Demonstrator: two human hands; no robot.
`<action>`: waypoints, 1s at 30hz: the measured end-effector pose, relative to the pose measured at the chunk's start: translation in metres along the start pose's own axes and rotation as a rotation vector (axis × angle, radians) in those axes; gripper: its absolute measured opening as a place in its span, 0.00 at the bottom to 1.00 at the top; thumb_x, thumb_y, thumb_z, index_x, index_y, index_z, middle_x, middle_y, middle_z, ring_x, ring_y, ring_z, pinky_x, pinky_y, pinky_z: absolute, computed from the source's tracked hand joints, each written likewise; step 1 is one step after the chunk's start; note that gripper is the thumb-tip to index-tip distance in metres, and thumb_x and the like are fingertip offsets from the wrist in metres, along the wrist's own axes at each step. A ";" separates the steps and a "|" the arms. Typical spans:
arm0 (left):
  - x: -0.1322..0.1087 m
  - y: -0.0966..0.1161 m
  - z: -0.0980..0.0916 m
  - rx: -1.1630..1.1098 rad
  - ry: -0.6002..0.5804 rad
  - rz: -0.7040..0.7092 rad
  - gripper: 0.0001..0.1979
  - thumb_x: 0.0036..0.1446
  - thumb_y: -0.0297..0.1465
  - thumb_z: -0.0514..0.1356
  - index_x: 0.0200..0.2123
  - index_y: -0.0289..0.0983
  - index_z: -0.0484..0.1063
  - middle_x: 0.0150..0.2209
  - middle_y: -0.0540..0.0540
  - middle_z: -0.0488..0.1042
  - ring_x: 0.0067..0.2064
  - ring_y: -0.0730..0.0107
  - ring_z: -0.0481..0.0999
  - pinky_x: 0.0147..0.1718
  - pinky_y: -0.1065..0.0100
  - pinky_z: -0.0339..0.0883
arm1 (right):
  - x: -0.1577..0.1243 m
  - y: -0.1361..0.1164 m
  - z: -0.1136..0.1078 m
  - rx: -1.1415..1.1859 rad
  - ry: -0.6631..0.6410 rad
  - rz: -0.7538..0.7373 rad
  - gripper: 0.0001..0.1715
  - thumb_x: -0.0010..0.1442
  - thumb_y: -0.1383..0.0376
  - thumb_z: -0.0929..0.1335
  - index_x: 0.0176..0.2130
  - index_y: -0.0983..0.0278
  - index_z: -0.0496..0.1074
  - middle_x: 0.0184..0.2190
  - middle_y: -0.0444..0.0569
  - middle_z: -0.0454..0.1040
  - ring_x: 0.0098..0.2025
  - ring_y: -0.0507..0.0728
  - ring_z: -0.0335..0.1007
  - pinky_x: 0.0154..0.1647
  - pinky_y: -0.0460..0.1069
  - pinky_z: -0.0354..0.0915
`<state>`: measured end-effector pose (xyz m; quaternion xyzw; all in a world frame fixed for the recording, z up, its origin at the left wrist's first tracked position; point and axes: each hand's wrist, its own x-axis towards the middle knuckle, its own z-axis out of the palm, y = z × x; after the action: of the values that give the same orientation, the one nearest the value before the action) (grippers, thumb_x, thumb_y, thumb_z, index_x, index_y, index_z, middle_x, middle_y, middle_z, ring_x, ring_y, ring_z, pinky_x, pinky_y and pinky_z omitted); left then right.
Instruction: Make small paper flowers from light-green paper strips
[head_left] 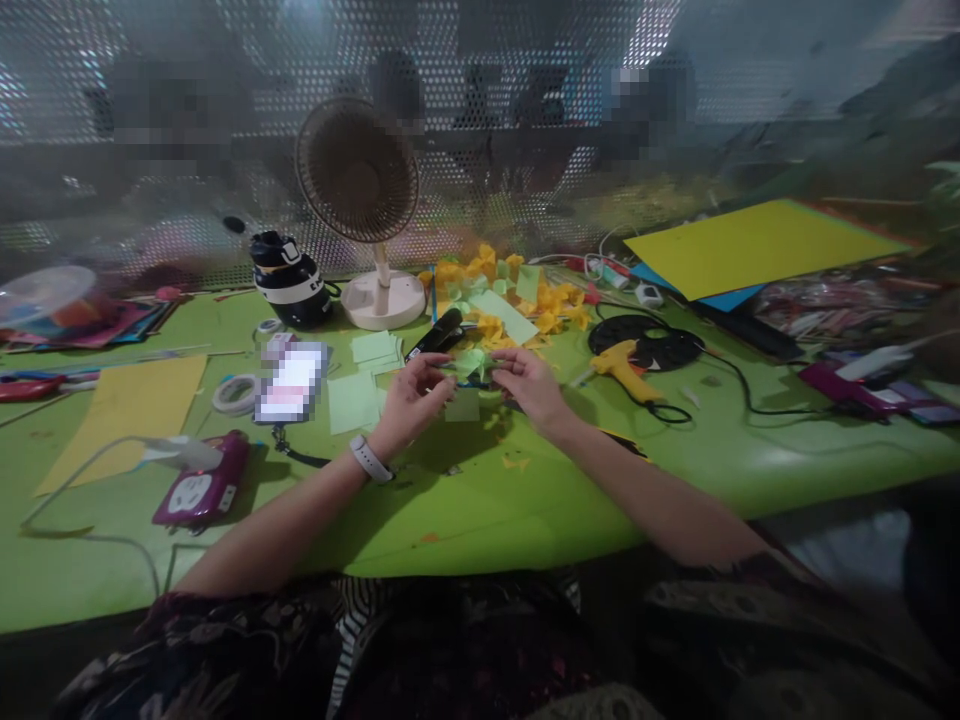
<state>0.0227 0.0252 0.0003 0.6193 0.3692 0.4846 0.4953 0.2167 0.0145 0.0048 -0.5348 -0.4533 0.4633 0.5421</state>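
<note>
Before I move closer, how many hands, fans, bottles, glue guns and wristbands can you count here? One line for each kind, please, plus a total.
Hands: 2 (left hand, right hand)
Fan: 1
Bottle: 1
Glue gun: 1
Wristband: 1
Total: 6
</note>
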 end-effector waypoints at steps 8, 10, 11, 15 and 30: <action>0.010 0.011 -0.014 0.117 0.055 0.155 0.14 0.55 0.32 0.65 0.45 0.35 0.77 0.32 0.46 0.78 0.31 0.73 0.76 0.29 0.72 0.70 | -0.004 -0.009 0.001 -0.002 -0.008 0.033 0.13 0.54 0.73 0.69 0.41 0.65 0.71 0.26 0.42 0.74 0.25 0.49 0.71 0.22 0.43 0.62; 0.019 0.019 -0.025 0.064 0.155 0.167 0.13 0.55 0.31 0.64 0.44 0.35 0.76 0.33 0.46 0.79 0.32 0.73 0.78 0.29 0.72 0.72 | -0.003 -0.009 0.000 0.000 0.001 0.023 0.14 0.54 0.73 0.69 0.42 0.65 0.70 0.25 0.41 0.74 0.24 0.49 0.71 0.22 0.43 0.62; 0.024 0.022 -0.032 0.049 0.212 0.158 0.12 0.55 0.30 0.64 0.44 0.35 0.76 0.33 0.45 0.79 0.32 0.73 0.79 0.29 0.73 0.72 | -0.003 -0.010 -0.001 -0.001 0.000 0.016 0.15 0.54 0.74 0.69 0.43 0.65 0.70 0.25 0.41 0.74 0.24 0.49 0.71 0.22 0.43 0.62; 0.040 0.032 -0.056 0.026 0.346 0.121 0.08 0.55 0.29 0.63 0.40 0.36 0.76 0.34 0.46 0.80 0.32 0.72 0.80 0.26 0.74 0.72 | -0.006 -0.011 -0.002 -0.023 -0.047 -0.008 0.16 0.54 0.73 0.70 0.44 0.65 0.71 0.27 0.43 0.76 0.26 0.49 0.73 0.24 0.44 0.65; 0.054 0.046 -0.126 0.827 -0.041 -0.114 0.12 0.49 0.35 0.69 0.38 0.38 0.80 0.29 0.46 0.80 0.30 0.66 0.77 0.33 0.66 0.69 | -0.005 -0.008 -0.008 -0.018 -0.084 -0.063 0.20 0.51 0.67 0.73 0.45 0.65 0.72 0.28 0.44 0.78 0.26 0.50 0.73 0.24 0.44 0.66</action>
<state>-0.0860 0.0968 0.0626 0.7542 0.5563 0.2548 0.2383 0.2235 0.0083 0.0132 -0.5053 -0.4963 0.4638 0.5322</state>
